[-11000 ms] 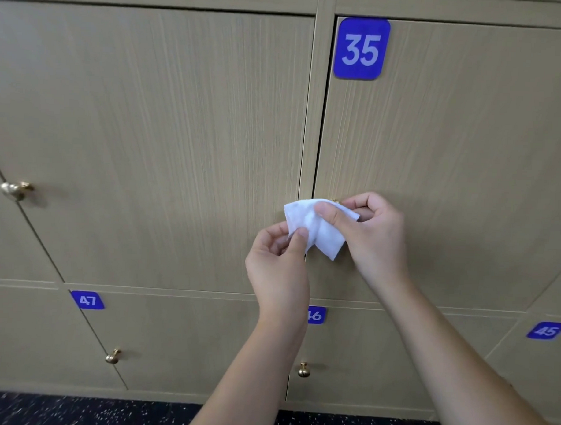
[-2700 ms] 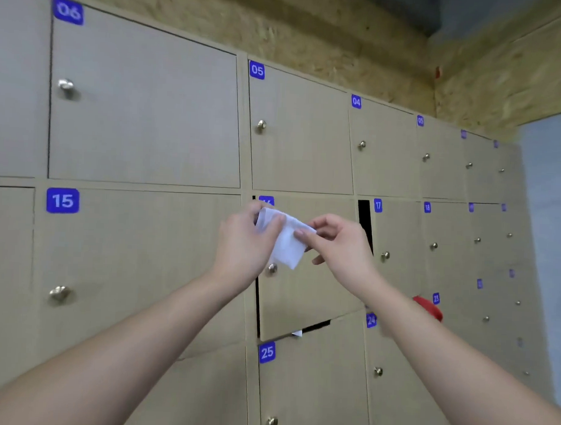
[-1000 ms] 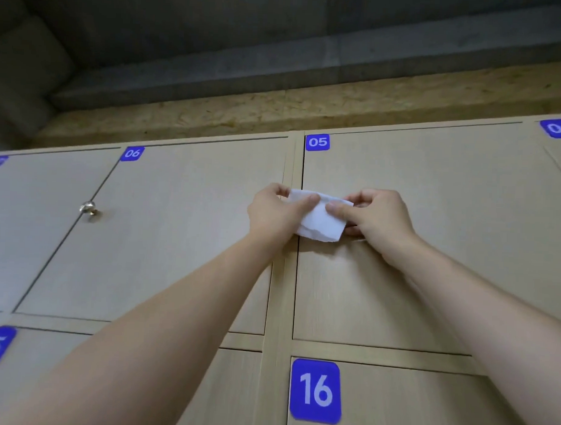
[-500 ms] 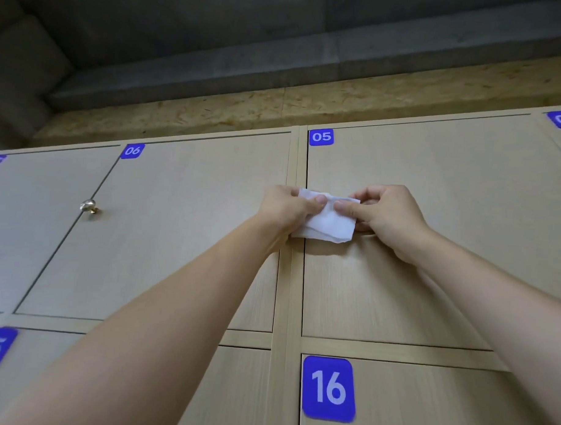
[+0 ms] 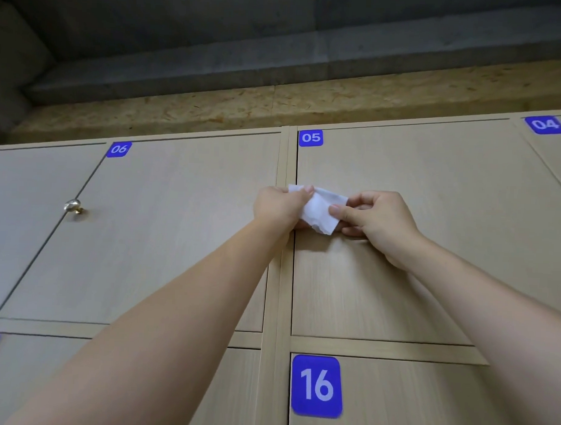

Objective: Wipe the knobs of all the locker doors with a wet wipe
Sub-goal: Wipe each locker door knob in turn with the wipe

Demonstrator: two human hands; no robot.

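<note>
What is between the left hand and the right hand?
In the head view, the white wet wipe spans between the left hand and right hand; both pinch it.

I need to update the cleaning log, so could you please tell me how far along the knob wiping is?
Done: nothing in this view proves any knob finished. In hand: the left hand and right hand both pinch the wet wipe against door 05, at its left edge; the knob itself is hidden behind it. Left: the brass knob beside door 06 stands bare and untouched; other doors' knobs are out of view.

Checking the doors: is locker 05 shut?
Shut: locker 05 door sits flush with its frame, no gap showing beside the wet wipe.
</note>
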